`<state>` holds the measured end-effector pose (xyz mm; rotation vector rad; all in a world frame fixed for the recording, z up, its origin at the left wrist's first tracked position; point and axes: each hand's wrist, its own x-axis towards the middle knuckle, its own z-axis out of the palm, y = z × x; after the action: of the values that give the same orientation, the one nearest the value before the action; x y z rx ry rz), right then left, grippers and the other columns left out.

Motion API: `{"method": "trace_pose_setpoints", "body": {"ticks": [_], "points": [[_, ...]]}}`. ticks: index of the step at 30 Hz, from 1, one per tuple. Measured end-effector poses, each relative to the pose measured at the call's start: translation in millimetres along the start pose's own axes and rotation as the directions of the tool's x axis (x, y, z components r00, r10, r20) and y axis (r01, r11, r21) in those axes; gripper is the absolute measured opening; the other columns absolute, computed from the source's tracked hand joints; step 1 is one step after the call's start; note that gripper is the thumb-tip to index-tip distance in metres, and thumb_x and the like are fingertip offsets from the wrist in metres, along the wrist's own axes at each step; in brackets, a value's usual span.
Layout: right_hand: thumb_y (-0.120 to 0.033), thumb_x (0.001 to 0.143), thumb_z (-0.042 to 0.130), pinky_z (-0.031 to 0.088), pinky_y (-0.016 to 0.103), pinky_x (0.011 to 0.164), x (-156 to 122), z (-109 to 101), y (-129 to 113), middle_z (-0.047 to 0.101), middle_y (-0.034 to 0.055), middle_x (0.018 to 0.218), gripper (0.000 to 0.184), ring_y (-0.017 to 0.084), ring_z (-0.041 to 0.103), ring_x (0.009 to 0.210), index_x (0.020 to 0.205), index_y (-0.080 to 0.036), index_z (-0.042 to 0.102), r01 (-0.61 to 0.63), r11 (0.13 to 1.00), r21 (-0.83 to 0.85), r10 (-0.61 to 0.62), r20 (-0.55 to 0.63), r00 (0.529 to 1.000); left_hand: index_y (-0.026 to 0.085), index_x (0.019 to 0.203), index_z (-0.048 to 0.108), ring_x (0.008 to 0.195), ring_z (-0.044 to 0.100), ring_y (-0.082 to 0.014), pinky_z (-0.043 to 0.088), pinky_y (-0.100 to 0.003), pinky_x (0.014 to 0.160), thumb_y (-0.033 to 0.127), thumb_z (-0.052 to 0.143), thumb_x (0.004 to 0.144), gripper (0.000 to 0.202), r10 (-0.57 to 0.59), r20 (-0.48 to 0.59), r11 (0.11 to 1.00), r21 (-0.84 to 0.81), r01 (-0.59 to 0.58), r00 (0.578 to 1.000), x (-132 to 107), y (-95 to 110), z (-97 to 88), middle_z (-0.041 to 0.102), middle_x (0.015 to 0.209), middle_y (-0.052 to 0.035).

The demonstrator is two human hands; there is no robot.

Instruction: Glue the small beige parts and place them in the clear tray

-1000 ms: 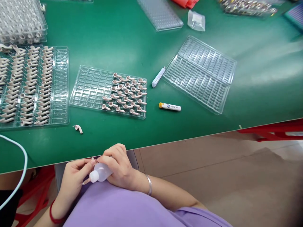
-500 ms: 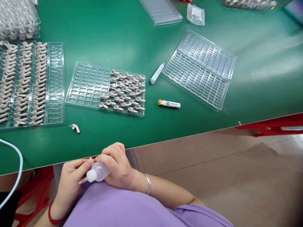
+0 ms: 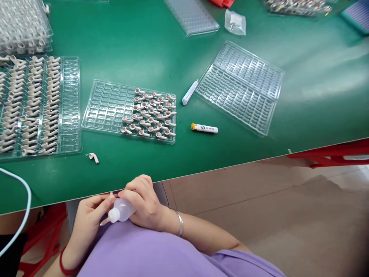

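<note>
At the table's front edge, my right hand (image 3: 145,202) is wrapped round a translucent squeeze bottle (image 3: 126,209) with a white cap. Its thin nozzle points down and left, toward my lap. Close beside it, my left hand (image 3: 90,213) pinches a small pale piece (image 3: 111,195); only its tip shows between the fingers, so its kind is unclear. A single beige earbud shell (image 3: 93,157) lies on the green table (image 3: 138,161) above my hands. Beyond it, a clear tray (image 3: 100,104) holds more such shells in its right half.
Left stands a larger tray (image 3: 69,107) with rows of shells, below stacked trays (image 3: 24,27). A BMW-marked lighter (image 3: 204,128), a white tube (image 3: 190,92) and a clear blister tray (image 3: 242,88) lie to the right. A pale cable (image 3: 27,200) curves at far left.
The view has shifted slightly, so the table's things sit a little differently in the picture. The bottle's nozzle has moved slightly to the right. Both hands keep their hold.
</note>
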<state>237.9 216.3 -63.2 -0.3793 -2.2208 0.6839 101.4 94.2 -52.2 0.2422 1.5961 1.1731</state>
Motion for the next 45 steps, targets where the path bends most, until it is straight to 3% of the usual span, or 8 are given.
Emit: {"method": "trace_pose_setpoints", "body": {"ticks": [10,13,15,18,22,30,38,45], "points": [[-0.015,0.085,0.060,0.042,0.035,0.074,-1,-2,0,0.059,0.0027,0.085,0.019,0.016,0.054,0.073,0.103,-0.021,0.058,-0.028,0.998,0.060,0.029,-0.014,0.999,0.020,0.081,0.080,0.063,0.064,-0.0178,0.052,-0.025,0.060,0.044,0.076,0.074,0.025,0.049,-0.010,0.994,0.099,-0.048,0.999,-7,9,2.9,0.074,0.072,-0.0061],[-0.018,0.084,0.066,0.047,0.034,0.071,3,-11,1,0.059,0.0042,0.089,0.026,0.017,0.056,0.077,0.107,-0.021,0.056,-0.073,0.980,0.187,0.076,-0.012,0.997,0.023,0.083,0.080,0.068,0.069,-0.0184,0.055,-0.023,0.061,0.041,0.074,0.077,0.020,0.190,-0.029,0.952,0.251,-0.177,0.981,-18,24,4.6,0.076,0.078,-0.0053],[-0.020,0.083,0.070,0.050,0.031,0.067,9,-20,2,0.060,0.0048,0.091,0.031,0.017,0.058,0.079,0.109,-0.022,0.054,-0.126,0.953,0.275,0.131,0.000,0.991,0.025,0.083,0.080,0.070,0.070,-0.0169,0.055,-0.021,0.063,0.035,0.074,0.078,0.012,0.380,0.007,0.847,0.399,-0.351,0.925,-25,35,5.6,0.076,0.081,-0.0035],[-0.026,0.083,0.074,0.052,0.030,0.066,19,-31,8,0.061,0.0029,0.088,0.033,0.017,0.058,0.079,0.107,-0.023,0.053,-0.184,0.931,0.316,0.207,-0.040,0.978,0.026,0.090,0.078,0.070,0.068,-0.0126,0.053,-0.017,0.064,0.024,0.075,0.079,0.011,0.637,0.110,0.592,0.565,-0.575,0.763,-29,47,6.7,0.074,0.082,-0.0007],[-0.028,0.083,0.074,0.053,0.033,0.070,28,-40,19,0.061,0.0017,0.085,0.029,0.018,0.060,0.080,0.104,-0.024,0.054,-0.250,0.921,0.298,0.282,-0.071,0.957,0.024,0.099,0.074,0.068,0.065,-0.0097,0.052,-0.017,0.065,0.016,0.074,0.081,0.020,0.796,0.174,0.333,0.674,-0.659,0.580,-25,56,8.9,0.069,0.083,0.0003],[-0.027,0.081,0.074,0.051,0.030,0.066,29,-50,41,0.060,0.0011,0.087,0.028,0.015,0.060,0.073,0.101,-0.023,0.055,-0.407,0.852,0.329,0.456,-0.083,0.886,0.023,0.095,0.074,0.069,0.065,-0.0109,0.052,-0.020,0.068,0.019,0.069,0.085,0.012,0.858,0.295,0.061,0.755,-0.653,0.420,-1,84,16.4,0.069,0.081,-0.0002],[-0.027,0.081,0.073,0.050,0.028,0.064,31,-50,47,0.059,-0.0008,0.081,0.025,0.014,0.058,0.072,0.099,-0.023,0.055,-0.434,0.834,0.340,0.494,-0.113,0.862,0.019,0.096,0.077,0.086,0.069,-0.0190,0.050,-0.027,0.076,0.028,0.051,0.095,0.027,0.804,0.396,-0.120,0.839,-0.531,0.444,84,164,28.4,0.075,0.093,-0.0049],[-0.026,0.080,0.072,0.050,0.027,0.063,34,-53,47,0.060,-0.0002,0.085,0.024,0.013,0.058,0.070,0.098,-0.023,0.055,-0.405,0.863,0.303,0.462,-0.150,0.874,0.017,0.098,0.077,0.091,0.068,-0.0232,0.050,-0.032,0.079,0.021,0.043,0.092,0.035,0.700,0.442,-0.168,0.865,-0.472,0.561,125,195,53.8,0.075,0.098,-0.0075]]}}
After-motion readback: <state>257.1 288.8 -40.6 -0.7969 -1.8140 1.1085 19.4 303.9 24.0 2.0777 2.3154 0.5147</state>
